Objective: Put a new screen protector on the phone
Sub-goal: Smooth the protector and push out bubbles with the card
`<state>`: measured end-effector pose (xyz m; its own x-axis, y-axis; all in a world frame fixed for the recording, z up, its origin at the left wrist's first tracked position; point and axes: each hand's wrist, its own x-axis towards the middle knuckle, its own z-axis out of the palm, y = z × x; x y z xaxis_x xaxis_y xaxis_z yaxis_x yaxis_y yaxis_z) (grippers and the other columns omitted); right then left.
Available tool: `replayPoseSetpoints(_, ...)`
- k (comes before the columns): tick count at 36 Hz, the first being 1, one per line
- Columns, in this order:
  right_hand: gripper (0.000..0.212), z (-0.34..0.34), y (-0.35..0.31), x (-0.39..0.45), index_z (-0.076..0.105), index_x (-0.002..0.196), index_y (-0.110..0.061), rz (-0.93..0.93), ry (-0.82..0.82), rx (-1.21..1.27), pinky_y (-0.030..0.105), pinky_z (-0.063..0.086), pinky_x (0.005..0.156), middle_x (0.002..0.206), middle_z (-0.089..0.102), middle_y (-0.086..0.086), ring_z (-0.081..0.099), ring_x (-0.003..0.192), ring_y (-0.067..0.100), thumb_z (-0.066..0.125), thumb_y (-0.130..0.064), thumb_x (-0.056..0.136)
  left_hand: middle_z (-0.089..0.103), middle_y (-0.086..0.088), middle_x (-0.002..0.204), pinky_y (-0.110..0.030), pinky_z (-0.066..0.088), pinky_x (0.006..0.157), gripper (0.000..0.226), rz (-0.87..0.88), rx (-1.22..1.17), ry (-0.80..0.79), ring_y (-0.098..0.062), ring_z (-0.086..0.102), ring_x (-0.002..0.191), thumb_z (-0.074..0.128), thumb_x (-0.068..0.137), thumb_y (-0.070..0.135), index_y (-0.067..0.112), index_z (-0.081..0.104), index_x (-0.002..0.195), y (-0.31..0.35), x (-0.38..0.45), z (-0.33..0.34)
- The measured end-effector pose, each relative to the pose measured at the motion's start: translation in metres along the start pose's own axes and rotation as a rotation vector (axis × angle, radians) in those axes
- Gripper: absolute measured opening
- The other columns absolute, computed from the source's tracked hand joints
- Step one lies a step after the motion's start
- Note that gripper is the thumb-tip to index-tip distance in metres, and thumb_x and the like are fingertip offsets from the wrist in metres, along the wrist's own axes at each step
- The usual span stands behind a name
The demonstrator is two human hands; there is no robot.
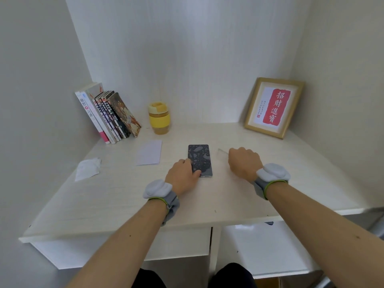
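Left hand (181,175) rests on the near-left corner of the phone (200,160), thumb lying across the bottom edge of the screen and fingers curled at its left side — holding it flat on the desk (291,173). The phone lies face up at the desk's middle, its dark glass mottled with pale patches. Right hand (244,163), at 3 o'clock from the phone, is curled with its fingers hidden under the knuckles; a thin clear sheet (222,151) pokes out at its left, though whether the fingers pinch it I cannot tell. At 9 o'clock from the phone lies a white paper sleeve (149,152), and farther out a crumpled wipe (87,168). At 11 o'clock stands a yellow cup (159,118), beside leaning books (108,115) — at 2 o'clock, a framed red calligraphy print (274,107).
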<state>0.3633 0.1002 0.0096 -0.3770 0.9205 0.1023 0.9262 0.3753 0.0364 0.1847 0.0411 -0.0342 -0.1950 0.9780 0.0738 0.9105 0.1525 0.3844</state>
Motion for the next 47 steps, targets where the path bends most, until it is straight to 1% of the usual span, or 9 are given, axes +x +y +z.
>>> replayPoseSetpoints(2,0.007,0.0,0.0,0.004,0.044,0.096,-0.009,-0.031,0.036,0.024,0.033,0.035,0.066,0.086,0.048,0.006,0.041,0.066,0.02,0.039,-0.004,0.095,0.048,-0.012,0.13,-0.04,0.042,0.098,0.048,0.01,0.008,0.01,-0.029,0.048,0.117,0.047,0.095,0.044,0.009,0.044,0.128,-0.001,0.001,0.0)
replayPoseSetpoints(5,0.019,0.002,-0.005,0.01,0.045,0.112,-0.009,-0.121,0.064,0.044,0.034,0.037,0.064,0.102,0.059,0.012,0.048,0.075,0.026,0.041,-0.005,0.094,0.049,-0.01,0.129,-0.04,0.042,0.096,0.05,0.033,0.025,0.038,-0.028,0.048,0.115,0.048,0.093,0.049,0.011,0.045,0.125,-0.002,0.001,0.0)
replayPoseSetpoints(9,0.022,0.004,-0.019,0.018,0.046,0.113,-0.01,-0.184,0.055,0.118,0.036,0.042,0.068,0.107,0.06,0.013,0.056,0.086,0.034,0.044,-0.007,0.091,0.052,-0.006,0.124,-0.037,0.041,0.093,0.06,0.052,0.036,0.068,-0.024,0.052,0.11,0.05,0.088,0.061,0.013,0.046,0.122,-0.007,0.002,0.003)
replayPoseSetpoints(16,0.021,0.01,-0.034,0.033,0.055,0.111,-0.017,0.001,-0.014,0.475,0.042,0.053,0.083,0.105,0.065,0.011,0.064,0.087,0.032,0.043,-0.027,0.097,0.053,-0.004,0.122,-0.037,0.038,0.094,0.069,0.071,0.105,0.122,-0.023,0.052,0.109,0.048,0.083,0.07,0.013,0.045,0.121,-0.006,0.003,0.007)
replayPoseSetpoints(24,0.049,0.003,-0.033,0.023,0.064,0.114,-0.016,-0.142,-0.132,0.545,0.031,0.044,0.085,0.1,0.056,-0.004,0.052,0.092,0.016,0.048,-0.057,0.093,0.053,-0.004,0.124,-0.036,0.038,0.093,0.073,0.081,0.147,0.126,-0.023,0.052,0.111,0.046,0.082,0.073,0.013,0.045,0.125,-0.008,0.006,0.007)
replayPoseSetpoints(28,0.034,0.002,-0.033,0.021,0.067,0.115,-0.015,-0.235,-0.129,0.45,0.035,0.046,0.086,0.102,0.059,0.003,0.057,0.093,0.022,0.053,-0.04,0.097,0.052,-0.004,0.124,-0.037,0.037,0.093,0.071,0.08,0.131,0.108,-0.024,0.05,0.112,0.048,0.081,0.073,0.014,0.046,0.121,-0.009,0.006,0.005)
replayPoseSetpoints(32,0.029,0.011,-0.028,0.03,0.062,0.089,-0.01,-0.231,-0.056,0.385,0.042,0.046,0.086,0.098,0.051,0.01,0.056,0.099,0.033,0.042,-0.026,0.101,0.05,-0.001,0.121,-0.037,0.037,0.093,0.065,0.094,0.098,0.088,-0.022,0.049,0.11,0.051,0.081,0.07,0.015,0.046,0.115,-0.007,0.007,0.003)
replayPoseSetpoints(39,0.018,0.018,-0.024,0.043,0.061,0.107,-0.013,-0.232,0.078,0.037,0.035,0.042,0.073,0.113,0.047,0.009,0.049,0.101,0.029,0.047,-0.013,0.095,0.051,-0.001,0.119,-0.04,0.036,0.096,0.063,0.08,0.084,0.039,-0.021,0.052,0.106,0.047,0.082,0.069,0.016,0.046,0.116,-0.004,0.009,-0.003)
replayPoseSetpoints(47,0.026,0.012,-0.033,0.055,0.053,0.117,-0.014,-0.315,0.191,-0.016,0.038,0.047,0.073,0.104,0.064,0.006,0.06,0.092,0.03,0.051,-0.008,0.091,0.051,-0.006,0.124,-0.038,0.038,0.094,0.052,0.029,0.062,0.206,-0.024,0.05,0.111,0.045,0.092,0.053,0.012,0.044,0.124,-0.003,0.017,0.006)
